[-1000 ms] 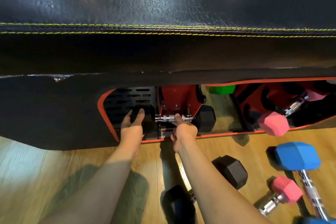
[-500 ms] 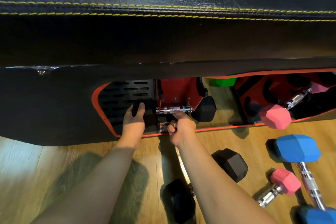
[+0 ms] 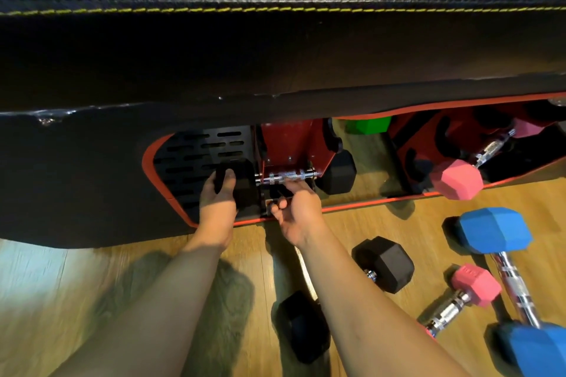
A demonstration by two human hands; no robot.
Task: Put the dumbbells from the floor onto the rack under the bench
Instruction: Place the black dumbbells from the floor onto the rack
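Observation:
A black hex dumbbell (image 3: 336,176) lies across the red rack (image 3: 288,141) under the bench, its chrome handle showing between the two heads. My left hand (image 3: 218,200) lies over its left head, fingers curled onto the top. My right hand (image 3: 298,210) sits just below the handle, fingers loosely bent and fingertips at the bar's underside, not wrapped around it. A second black dumbbell (image 3: 382,265) lies on the wooden floor behind my right forearm, which hides its handle. To the right, a pink dumbbell (image 3: 476,285) and a blue dumbbell (image 3: 496,229) also lie on the floor.
The black padded bench (image 3: 275,55) with yellow stitching overhangs the rack and fills the upper view. Another pink dumbbell (image 3: 456,179) rests in the rack's right section, and a green block (image 3: 369,125) shows behind. A slotted black panel (image 3: 196,150) stands left of the rack.
My right hand has come off the top of the handle and dropped just below it. My left hand stays on the left head. The black dumbbell stays on the rack.

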